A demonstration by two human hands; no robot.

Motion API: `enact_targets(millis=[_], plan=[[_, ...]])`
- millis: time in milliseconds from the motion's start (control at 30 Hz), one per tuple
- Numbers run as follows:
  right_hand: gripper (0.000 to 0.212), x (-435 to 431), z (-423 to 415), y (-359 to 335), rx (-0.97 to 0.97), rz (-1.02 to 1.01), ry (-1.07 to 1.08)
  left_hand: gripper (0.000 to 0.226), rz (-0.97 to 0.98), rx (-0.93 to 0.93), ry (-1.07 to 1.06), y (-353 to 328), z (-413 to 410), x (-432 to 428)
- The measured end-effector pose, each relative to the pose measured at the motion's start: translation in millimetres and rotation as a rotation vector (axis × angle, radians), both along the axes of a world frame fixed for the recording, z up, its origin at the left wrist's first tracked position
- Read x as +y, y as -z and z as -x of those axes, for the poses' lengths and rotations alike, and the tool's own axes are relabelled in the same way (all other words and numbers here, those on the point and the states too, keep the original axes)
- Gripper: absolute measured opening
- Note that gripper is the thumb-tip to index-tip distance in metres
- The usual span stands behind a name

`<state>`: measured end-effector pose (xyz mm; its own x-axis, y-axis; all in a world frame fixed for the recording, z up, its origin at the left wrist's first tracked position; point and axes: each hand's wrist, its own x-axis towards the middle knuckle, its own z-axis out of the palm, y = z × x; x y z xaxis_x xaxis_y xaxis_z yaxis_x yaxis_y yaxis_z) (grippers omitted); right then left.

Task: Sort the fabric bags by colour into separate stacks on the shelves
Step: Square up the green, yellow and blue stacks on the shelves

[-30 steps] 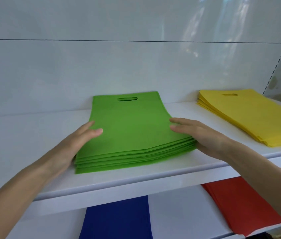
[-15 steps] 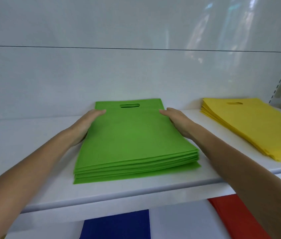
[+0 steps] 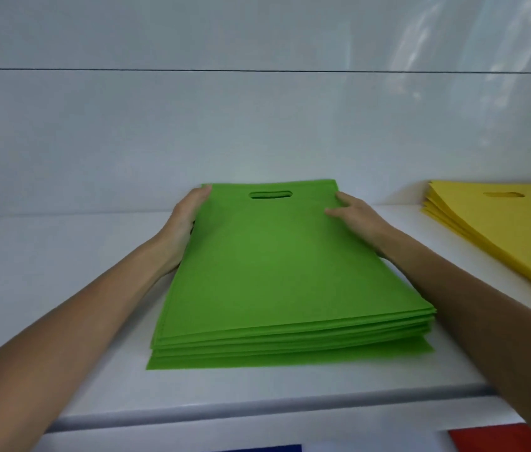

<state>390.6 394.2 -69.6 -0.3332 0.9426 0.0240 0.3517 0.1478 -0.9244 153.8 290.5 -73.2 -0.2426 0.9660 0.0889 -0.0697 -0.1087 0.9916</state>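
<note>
A stack of several green fabric bags (image 3: 277, 282) lies flat on the white shelf (image 3: 45, 288), its cut-out handle pointing to the back wall. My left hand (image 3: 185, 220) presses with straight fingers against the stack's left edge near the far corner. My right hand (image 3: 355, 216) rests on the far right corner, fingers extended along the edge and thumb lying on the top bag. A stack of yellow bags (image 3: 499, 230) sits to the right on the same shelf, cut off by the frame edge.
The white back wall stands right behind the green stack. Bare shelf lies to the left of the stack. Below the shelf's front lip, a red bag (image 3: 499, 438) and a sliver of a blue bag (image 3: 267, 448) show on the lower shelf.
Both hands have slid along the green stack's sides from the near half to the far corners. The view has moved closer and tilted up, hiding most of the lower shelf.
</note>
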Motion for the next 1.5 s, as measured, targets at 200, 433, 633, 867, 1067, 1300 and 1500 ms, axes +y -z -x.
enact_targets(millis=[200,433,633,867,1067,1300,1500], plan=[[0.047,4,-2,4,0.08,0.016,0.005,0.065,-0.026,-0.049,0.004,-2,-3,1],[0.042,-19,-3,-6,0.143,0.048,-0.01,0.025,0.137,0.225,-0.024,-8,-5,-34],[0.027,-32,-37,0,0.171,0.179,-0.141,0.05,0.259,0.108,-0.055,-16,10,-87],[0.02,-83,-54,-14,0.102,0.115,-0.074,0.027,0.159,0.601,0.122,-20,-23,-132],[0.083,-142,-81,-3,-0.341,-0.228,-0.11,0.144,0.252,1.106,0.074,3,-26,-157],[0.107,-152,-75,11,-0.543,-0.388,-0.112,0.125,0.184,1.37,0.016,10,-11,-146],[0.105,-149,-78,14,-0.491,-0.418,-0.116,0.114,0.142,1.33,0.033,14,-6,-147]])
